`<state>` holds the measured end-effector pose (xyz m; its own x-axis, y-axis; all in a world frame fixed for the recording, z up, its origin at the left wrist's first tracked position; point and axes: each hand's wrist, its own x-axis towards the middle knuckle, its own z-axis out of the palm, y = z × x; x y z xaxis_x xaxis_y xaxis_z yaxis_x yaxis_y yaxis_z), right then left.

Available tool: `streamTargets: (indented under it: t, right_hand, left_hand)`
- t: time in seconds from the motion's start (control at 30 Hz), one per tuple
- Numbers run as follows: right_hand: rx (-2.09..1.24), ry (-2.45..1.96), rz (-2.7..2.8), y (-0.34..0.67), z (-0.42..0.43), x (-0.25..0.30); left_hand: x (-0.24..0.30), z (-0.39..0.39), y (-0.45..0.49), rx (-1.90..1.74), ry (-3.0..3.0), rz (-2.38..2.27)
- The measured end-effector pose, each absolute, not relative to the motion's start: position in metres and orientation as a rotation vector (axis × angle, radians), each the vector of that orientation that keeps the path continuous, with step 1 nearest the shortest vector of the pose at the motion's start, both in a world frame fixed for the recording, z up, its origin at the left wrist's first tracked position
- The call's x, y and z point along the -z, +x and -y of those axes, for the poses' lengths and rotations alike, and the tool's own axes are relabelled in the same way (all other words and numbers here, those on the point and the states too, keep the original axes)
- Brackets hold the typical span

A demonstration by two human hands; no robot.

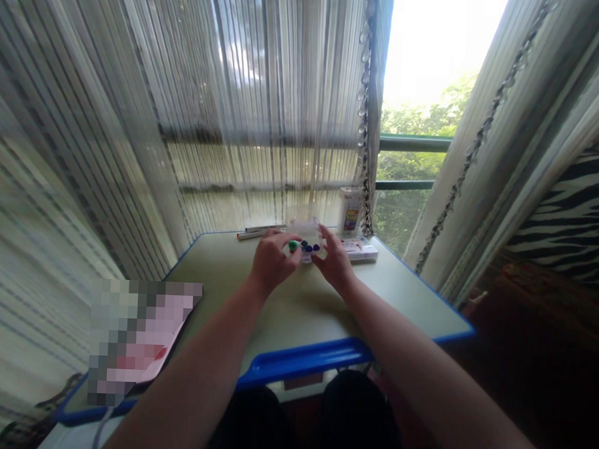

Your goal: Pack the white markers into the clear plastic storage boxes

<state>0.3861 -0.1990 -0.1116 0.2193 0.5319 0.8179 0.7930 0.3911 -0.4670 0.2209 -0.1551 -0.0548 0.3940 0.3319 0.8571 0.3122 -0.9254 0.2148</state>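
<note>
Both my hands reach to the far middle of a small desk (296,304) with a blue rim. My left hand (271,259) has its fingers curled and pinches a small green piece (292,245). My right hand (335,258) lies beside it, fingers partly stretched, touching a clear plastic box (304,225). Small dark blue and purple pieces (309,248) sit between the two hands at the foot of the box. What the pieces are is too small to tell.
A white bottle (350,211) and a flat white case (360,248) stand right of the box. Two pens (259,232) lie at the back left. Striped curtains (135,125) hang behind and left of the desk, by an open window (424,91). A blurred pink item (143,330) lies at front left.
</note>
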Motion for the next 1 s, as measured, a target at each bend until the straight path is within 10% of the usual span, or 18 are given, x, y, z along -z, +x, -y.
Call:
streamTargets:
  t: [1.0]
  right_hand:
    - [0.271, -1.246, 1.419, 0.3824, 0.2006, 0.1064]
  left_hand:
    - [0.0552, 0.1584, 0.2195, -1.696, 2.587, -0.443]
